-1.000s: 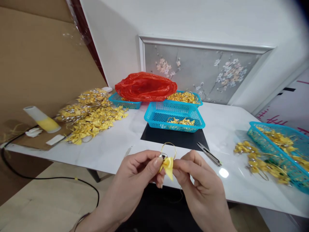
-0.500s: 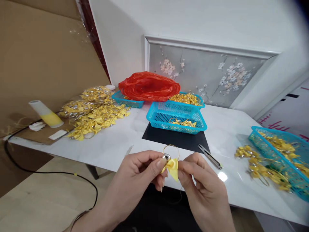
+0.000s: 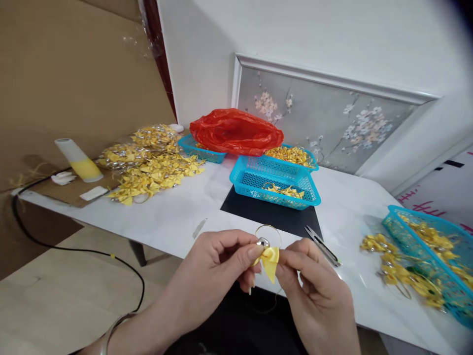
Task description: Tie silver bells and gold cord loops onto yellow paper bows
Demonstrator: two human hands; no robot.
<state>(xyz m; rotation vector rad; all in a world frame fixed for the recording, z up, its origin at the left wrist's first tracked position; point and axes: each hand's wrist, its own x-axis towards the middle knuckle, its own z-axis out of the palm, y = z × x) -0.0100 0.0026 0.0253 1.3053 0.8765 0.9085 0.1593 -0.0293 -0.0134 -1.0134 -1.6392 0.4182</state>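
Between my hands is a yellow ribbon bow (image 3: 271,261) with a silver bell (image 3: 263,242) and a thin gold loop (image 3: 280,235) standing up from it. My left hand (image 3: 225,266) pinches the bell and the bow's left side between thumb and fingers. On the other side, my right hand (image 3: 314,281) has its thumb and fingertips closed at the bow's right edge. A fine thread (image 3: 275,298) hangs below. Thread snips (image 3: 322,245) lie on the table just beyond my right hand.
A blue basket (image 3: 240,190) holding a few bows stands on a black mat (image 3: 244,209). Behind it is a red plastic bag (image 3: 236,130). Yellow bows (image 3: 155,177) are heaped at left, near a thread cone (image 3: 79,160). Another blue basket (image 3: 391,224) stands at right.
The view has shifted slightly, so the table things sit a little differently in the picture. Both hands keep the same pinch on the bow and bell.
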